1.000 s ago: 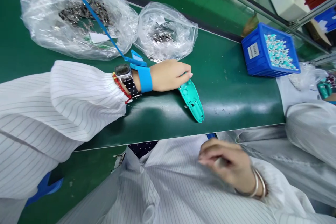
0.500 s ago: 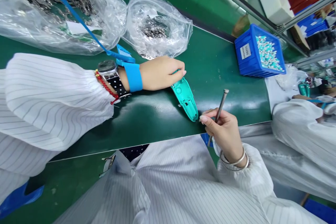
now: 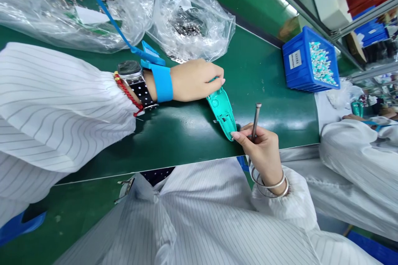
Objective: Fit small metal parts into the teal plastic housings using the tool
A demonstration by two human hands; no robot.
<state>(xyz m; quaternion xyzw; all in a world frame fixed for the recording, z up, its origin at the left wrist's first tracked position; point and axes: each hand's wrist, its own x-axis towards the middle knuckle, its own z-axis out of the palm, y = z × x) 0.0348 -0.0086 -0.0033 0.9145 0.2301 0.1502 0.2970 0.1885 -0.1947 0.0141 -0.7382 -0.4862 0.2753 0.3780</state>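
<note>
Shifted since half a second ago: the right hand (image 3: 263, 147), which stood just off the narrow end of the teal plastic shell (image 3: 224, 111), is now at that end, its thumb tip appearing to touch the rim. Left hand unchanged, on the shell's other end.

Hidden or unclear: the shell's far end is covered by the left hand, and most of that hand's fingertips are out of sight. Something small and shiny shows at the right thumb tip; whether it is a separate piece or part of the shell, I cannot tell. The metal rod (image 3: 256, 118) is masked along its lower part by the right hand. The larger plastic bag (image 3: 133, 12) is cut off at the top and left, and the metal pieces inside it blur together.

Pose: left arm reaches in from the left, palm down, a blue wrist band (image 3: 163, 84) at the wrist, fingers closed on the shell. Right forearm rises from the lower right, fingers bent leftward, gripping the rod, which leans slightly with its head up.

Shell location: on the green bench (image 3: 174, 140), open side up, lying slantwise between both hands, near the front edge.
</note>
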